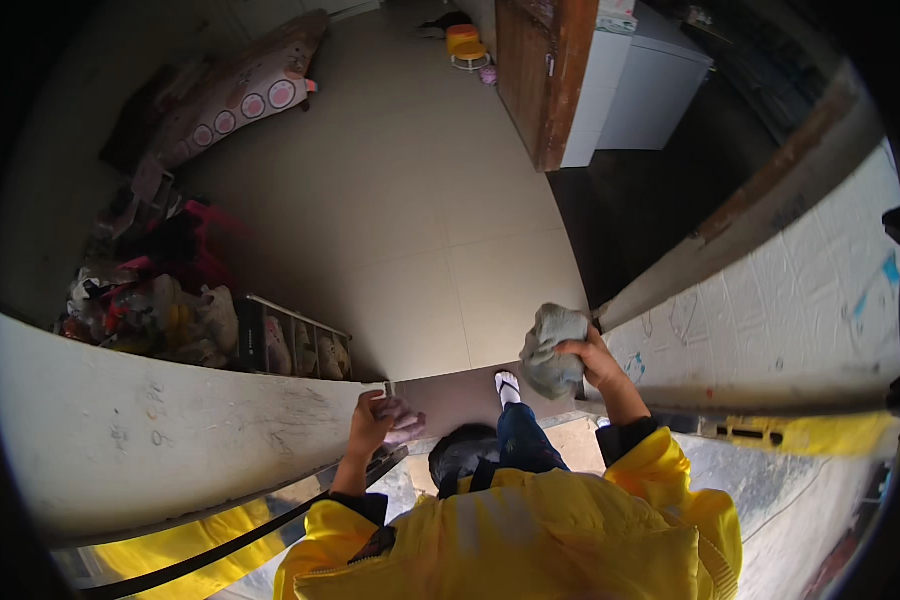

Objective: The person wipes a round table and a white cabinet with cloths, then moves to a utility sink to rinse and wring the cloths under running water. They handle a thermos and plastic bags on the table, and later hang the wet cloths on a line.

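My right hand [596, 360] grips a bunched grey-green cloth [559, 349], thumb across its front, beside the right wall of the doorway. At the left wall's end, my left hand [367, 426] has its fingers curled on a small purplish bundle [405, 420] that looks like cloth; part of it is hidden behind the fingers. Both hands are held apart at about waist height, over the brown threshold [442, 397]. One foot [507, 384], in a white sock and dark flip-flop, stands on that threshold.
Inside, a shoe rack [300, 345] and piled shoes [172, 315] line the left wall. Beyond lie a pink chair [210, 225] and a table with a paw-print cover [232, 112]. A wooden door [529, 82], yellow stool [469, 52] and grey cabinet [649, 82] stand further in.
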`<act>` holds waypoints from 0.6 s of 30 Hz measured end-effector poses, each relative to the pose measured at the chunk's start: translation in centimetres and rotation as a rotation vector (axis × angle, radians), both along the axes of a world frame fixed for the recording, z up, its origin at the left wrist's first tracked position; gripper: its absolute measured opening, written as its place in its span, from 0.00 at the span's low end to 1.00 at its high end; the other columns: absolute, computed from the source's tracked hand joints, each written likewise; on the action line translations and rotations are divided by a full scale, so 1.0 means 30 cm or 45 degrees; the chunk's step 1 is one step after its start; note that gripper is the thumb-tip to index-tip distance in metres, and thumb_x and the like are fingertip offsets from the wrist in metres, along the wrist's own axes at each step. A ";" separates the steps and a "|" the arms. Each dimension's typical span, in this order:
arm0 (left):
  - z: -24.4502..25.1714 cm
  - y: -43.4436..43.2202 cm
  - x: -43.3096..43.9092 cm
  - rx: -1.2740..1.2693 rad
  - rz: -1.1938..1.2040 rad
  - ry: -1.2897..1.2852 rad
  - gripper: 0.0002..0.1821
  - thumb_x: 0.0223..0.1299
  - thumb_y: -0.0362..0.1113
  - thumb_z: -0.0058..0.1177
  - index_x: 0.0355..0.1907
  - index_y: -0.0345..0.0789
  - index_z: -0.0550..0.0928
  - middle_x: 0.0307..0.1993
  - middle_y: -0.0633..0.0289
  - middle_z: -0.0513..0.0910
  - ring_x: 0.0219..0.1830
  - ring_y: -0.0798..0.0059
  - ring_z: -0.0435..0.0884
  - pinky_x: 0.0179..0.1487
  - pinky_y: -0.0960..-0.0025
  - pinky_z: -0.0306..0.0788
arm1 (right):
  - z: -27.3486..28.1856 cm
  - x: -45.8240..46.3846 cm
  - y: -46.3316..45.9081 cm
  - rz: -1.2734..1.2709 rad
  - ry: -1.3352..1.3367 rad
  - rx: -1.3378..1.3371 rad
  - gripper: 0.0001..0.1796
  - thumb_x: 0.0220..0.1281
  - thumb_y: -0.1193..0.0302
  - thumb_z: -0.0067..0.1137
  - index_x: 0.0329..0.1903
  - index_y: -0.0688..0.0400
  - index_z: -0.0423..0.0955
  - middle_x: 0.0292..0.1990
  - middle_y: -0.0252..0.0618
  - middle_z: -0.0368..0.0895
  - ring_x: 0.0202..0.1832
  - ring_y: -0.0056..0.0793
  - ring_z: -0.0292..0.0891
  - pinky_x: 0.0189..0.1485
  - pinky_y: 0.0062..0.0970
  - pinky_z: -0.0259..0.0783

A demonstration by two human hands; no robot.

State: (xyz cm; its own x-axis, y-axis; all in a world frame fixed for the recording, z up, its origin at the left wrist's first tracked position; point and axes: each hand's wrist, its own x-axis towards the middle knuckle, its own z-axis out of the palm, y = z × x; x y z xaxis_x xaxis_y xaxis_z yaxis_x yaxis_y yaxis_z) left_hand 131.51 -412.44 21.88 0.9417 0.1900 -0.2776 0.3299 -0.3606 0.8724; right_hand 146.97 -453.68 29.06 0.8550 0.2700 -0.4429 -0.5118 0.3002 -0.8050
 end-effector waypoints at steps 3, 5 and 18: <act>0.102 0.032 0.198 0.029 0.001 0.093 0.24 0.47 0.16 0.47 0.52 0.26 0.68 0.43 0.51 0.78 0.49 0.64 0.78 0.47 0.66 0.77 | 0.111 0.258 -0.047 0.037 -0.190 0.142 0.33 0.42 0.79 0.62 0.57 0.60 0.66 0.47 0.40 0.76 0.51 0.35 0.73 0.55 0.31 0.69; 0.164 0.055 0.295 0.011 -0.063 0.161 0.17 0.53 0.19 0.42 0.47 0.27 0.75 0.40 0.51 0.81 0.43 0.64 0.81 0.41 0.69 0.77 | 0.168 0.384 -0.071 0.069 -0.130 0.134 0.33 0.42 0.78 0.62 0.57 0.60 0.66 0.48 0.41 0.76 0.51 0.35 0.73 0.56 0.32 0.69; 0.130 -0.248 1.155 0.405 0.058 0.044 0.18 0.64 0.43 0.48 0.43 0.28 0.66 0.33 0.40 0.79 0.39 0.43 0.80 0.42 0.55 0.73 | 0.186 1.367 -0.322 -0.187 -0.481 -0.011 0.32 0.44 0.81 0.62 0.57 0.59 0.66 0.49 0.39 0.74 0.52 0.32 0.71 0.56 0.32 0.67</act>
State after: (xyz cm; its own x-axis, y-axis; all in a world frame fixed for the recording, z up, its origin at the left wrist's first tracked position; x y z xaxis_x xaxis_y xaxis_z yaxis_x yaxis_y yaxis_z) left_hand 166.16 -419.87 25.79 0.9214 0.3138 -0.2292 0.3792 -0.5978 0.7062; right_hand 187.99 -463.34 34.62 0.9872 0.1303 -0.0916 -0.1313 0.3402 -0.9311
